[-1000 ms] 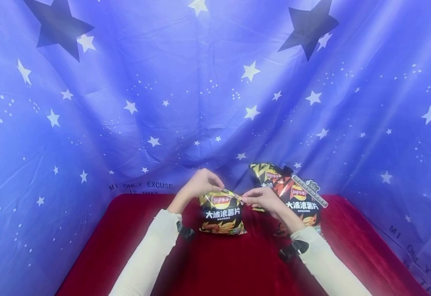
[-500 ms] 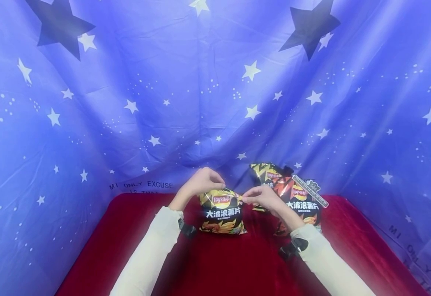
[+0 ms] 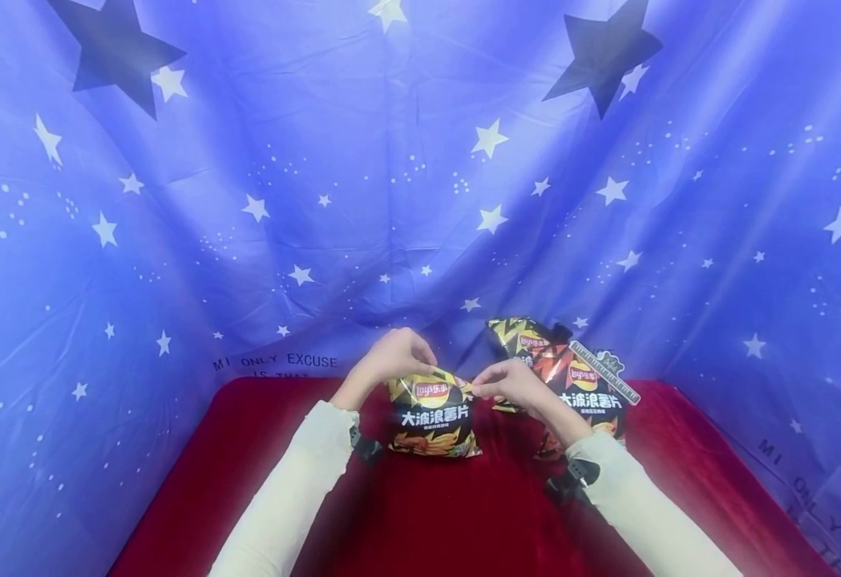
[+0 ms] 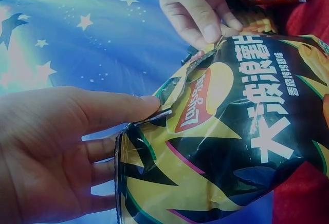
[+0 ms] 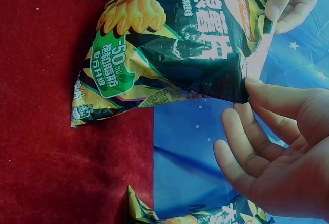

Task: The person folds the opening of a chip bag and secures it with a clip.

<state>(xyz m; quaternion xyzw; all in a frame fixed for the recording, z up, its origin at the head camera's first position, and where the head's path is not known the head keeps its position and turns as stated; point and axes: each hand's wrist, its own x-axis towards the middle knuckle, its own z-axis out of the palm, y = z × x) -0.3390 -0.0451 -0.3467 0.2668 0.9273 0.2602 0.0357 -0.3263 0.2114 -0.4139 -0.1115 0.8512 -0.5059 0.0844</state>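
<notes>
A black and yellow chip bag [image 3: 434,421] stands upright on the red cloth, its printed front facing the head camera. My left hand [image 3: 400,354] pinches the bag's top edge, thumb in front and fingers behind, as the left wrist view shows. At the top right corner of the bag, my right hand [image 3: 512,383] pinches the edge between thumb and index finger; its other fingers [image 5: 234,157] are loosely bent below. Between the two hands the top edge [image 4: 180,88] is creased and folded over.
Right of the hands stand a red and black chip bag [image 3: 572,365] and, behind it, another yellow and black chip bag [image 3: 515,332]. A ruler-like strip with a keyboard pattern [image 3: 604,373] leans across the red bag. A blue star-printed curtain [image 3: 319,240] surrounds the red cloth [image 3: 463,529].
Both hands keep their pinch on the chip bag, shifting only slightly. The bag's top edge flexes: it tips back half a second ago and shows again now.
</notes>
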